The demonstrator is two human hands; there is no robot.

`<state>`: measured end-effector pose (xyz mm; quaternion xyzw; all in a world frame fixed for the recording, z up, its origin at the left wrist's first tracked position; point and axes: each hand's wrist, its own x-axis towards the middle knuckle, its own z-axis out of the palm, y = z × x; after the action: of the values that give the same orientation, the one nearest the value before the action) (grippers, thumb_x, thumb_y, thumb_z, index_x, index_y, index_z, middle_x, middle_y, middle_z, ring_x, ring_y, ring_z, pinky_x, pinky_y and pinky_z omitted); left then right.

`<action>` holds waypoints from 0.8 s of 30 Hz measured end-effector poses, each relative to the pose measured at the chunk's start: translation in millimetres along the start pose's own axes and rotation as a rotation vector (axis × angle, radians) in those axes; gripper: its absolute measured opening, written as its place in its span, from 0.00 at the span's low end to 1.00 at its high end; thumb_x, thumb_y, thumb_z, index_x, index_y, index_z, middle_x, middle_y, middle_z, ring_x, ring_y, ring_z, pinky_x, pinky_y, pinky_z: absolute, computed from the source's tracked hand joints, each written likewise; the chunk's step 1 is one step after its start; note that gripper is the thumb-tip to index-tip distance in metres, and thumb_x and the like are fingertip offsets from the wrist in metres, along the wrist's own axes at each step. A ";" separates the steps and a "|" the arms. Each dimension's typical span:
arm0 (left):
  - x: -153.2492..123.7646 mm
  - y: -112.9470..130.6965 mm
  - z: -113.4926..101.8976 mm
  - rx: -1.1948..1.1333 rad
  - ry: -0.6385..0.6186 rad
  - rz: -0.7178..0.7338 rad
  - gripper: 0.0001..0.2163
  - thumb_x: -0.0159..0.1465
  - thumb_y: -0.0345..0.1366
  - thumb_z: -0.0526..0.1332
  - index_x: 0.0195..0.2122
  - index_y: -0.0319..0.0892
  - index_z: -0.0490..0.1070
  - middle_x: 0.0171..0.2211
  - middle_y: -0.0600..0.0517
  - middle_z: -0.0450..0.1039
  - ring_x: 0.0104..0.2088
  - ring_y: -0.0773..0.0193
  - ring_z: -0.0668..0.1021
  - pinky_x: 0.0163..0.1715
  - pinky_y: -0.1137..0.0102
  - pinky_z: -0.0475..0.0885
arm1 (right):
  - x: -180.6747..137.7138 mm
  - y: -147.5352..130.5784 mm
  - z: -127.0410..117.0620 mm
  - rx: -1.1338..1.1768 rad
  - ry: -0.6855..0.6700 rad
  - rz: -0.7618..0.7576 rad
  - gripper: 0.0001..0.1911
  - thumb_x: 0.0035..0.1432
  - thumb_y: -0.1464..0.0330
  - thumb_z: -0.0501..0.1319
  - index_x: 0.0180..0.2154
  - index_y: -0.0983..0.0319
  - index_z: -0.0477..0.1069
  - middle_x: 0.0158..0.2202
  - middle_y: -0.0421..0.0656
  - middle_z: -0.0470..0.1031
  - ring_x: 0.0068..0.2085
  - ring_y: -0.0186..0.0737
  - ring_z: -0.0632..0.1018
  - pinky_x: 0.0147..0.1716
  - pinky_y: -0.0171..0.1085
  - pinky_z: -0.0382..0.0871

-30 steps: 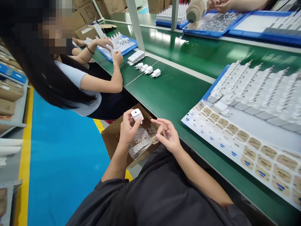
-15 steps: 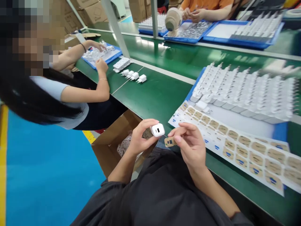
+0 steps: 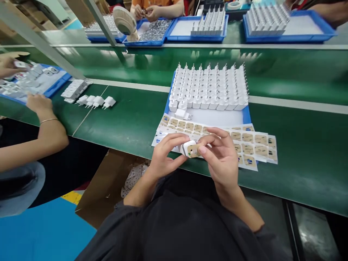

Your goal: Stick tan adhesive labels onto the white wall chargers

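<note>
My left hand (image 3: 164, 156) is closed round a small white charger plug (image 3: 187, 148), held just over the near edge of the green bench. My right hand (image 3: 221, 157) pinches a tan sticker (image 3: 193, 150) against the plug's face with thumb and forefinger. Right behind my hands lies a white label sheet (image 3: 252, 139) with several tan stickers. Behind that, a blue tray (image 3: 247, 115) holds rows of white charger plugs (image 3: 210, 87) standing prongs up.
An open cardboard box (image 3: 106, 181) with used backing paper sits below the bench on my left. A co-worker's arm (image 3: 32, 139) reaches to another blue tray (image 3: 51, 81); loose plugs (image 3: 95, 101) lie nearby. A person at the far side works among more trays (image 3: 195, 34) and a small fan (image 3: 124, 21).
My view has swung right, toward the bench. My hands have come together: the sticker, half a second ago apart from the plug, now lies against it.
</note>
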<state>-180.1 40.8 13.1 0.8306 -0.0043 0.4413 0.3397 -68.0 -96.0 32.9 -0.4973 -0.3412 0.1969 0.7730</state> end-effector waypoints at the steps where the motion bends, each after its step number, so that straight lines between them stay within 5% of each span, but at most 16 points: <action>1: 1.8 0.7 1.5 -0.001 -0.007 -0.001 0.19 0.64 0.31 0.69 0.56 0.48 0.72 0.49 0.47 0.80 0.51 0.57 0.81 0.52 0.60 0.79 | 0.7 -0.5 -1.7 0.002 0.005 0.001 0.19 0.61 0.68 0.69 0.53 0.53 0.71 0.32 0.37 0.74 0.35 0.37 0.77 0.37 0.37 0.77; 24: 11.6 3.9 3.9 0.031 -0.065 -0.001 0.20 0.64 0.30 0.70 0.56 0.48 0.73 0.50 0.47 0.79 0.51 0.57 0.81 0.52 0.61 0.78 | 6.2 0.8 -7.5 0.012 0.022 0.003 0.18 0.61 0.68 0.69 0.52 0.54 0.71 0.31 0.37 0.74 0.36 0.37 0.78 0.37 0.38 0.78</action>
<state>-171.3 39.0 22.3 0.8497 -0.0079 0.4139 0.3265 -58.4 -96.4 32.2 -0.4952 -0.3306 0.1945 0.7795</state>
